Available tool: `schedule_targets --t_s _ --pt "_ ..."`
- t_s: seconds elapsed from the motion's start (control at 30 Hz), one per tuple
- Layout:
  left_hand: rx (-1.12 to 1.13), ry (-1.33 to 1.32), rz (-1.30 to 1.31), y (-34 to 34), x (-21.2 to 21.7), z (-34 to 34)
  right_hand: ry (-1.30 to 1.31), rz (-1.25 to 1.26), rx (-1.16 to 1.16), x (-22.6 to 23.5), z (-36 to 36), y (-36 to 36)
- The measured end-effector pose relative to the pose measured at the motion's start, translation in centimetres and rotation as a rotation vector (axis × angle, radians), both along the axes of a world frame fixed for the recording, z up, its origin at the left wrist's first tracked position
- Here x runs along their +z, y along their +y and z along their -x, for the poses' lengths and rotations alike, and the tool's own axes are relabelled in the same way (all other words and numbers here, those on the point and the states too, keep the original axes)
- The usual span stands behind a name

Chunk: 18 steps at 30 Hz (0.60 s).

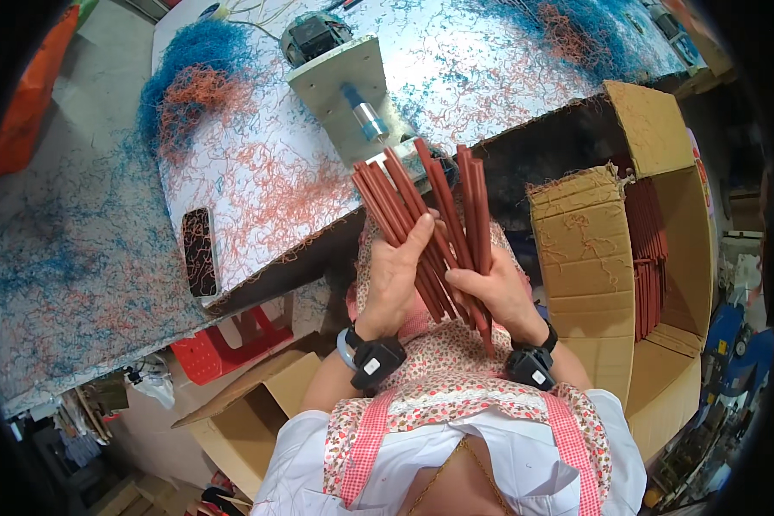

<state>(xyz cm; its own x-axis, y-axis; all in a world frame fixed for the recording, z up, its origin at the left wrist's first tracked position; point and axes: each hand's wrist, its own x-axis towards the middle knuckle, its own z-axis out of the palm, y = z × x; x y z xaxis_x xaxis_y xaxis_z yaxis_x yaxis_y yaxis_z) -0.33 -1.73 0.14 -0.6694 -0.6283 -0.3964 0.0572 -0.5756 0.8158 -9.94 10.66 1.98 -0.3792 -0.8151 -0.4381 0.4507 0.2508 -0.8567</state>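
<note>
Both my hands hold one fanned bundle of long dark red sticks (421, 206) in front of my chest. My left hand (396, 279) wraps the left side of the bundle, thumb pointing up along the sticks. My right hand (500, 292) grips the right side lower down, with stick ends poking out below it. The stick tips reach up to a small grey machine (344, 86) with a blue and silver spindle on the table edge. Each wrist wears a black band with a small box.
A white worktable (258, 163) is littered with blue and orange shavings. A dark phone (199, 251) lies near its front edge. An open cardboard box (576, 258) at my right holds more red sticks. Another cardboard box (258, 413) and a red stool (224, 344) stand below.
</note>
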Motion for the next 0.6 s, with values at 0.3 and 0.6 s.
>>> schedule_targets --t_s 0.3,0.6 --pt "0.023 0.048 -0.123 0.3 -1.4 -2.5 0.149 -0.009 0.023 0.8 -0.4 -0.3" --pt "-0.090 -0.183 -0.009 0.5 2.2 -5.2 0.125 -0.047 0.082 -0.4 1.0 -1.2"
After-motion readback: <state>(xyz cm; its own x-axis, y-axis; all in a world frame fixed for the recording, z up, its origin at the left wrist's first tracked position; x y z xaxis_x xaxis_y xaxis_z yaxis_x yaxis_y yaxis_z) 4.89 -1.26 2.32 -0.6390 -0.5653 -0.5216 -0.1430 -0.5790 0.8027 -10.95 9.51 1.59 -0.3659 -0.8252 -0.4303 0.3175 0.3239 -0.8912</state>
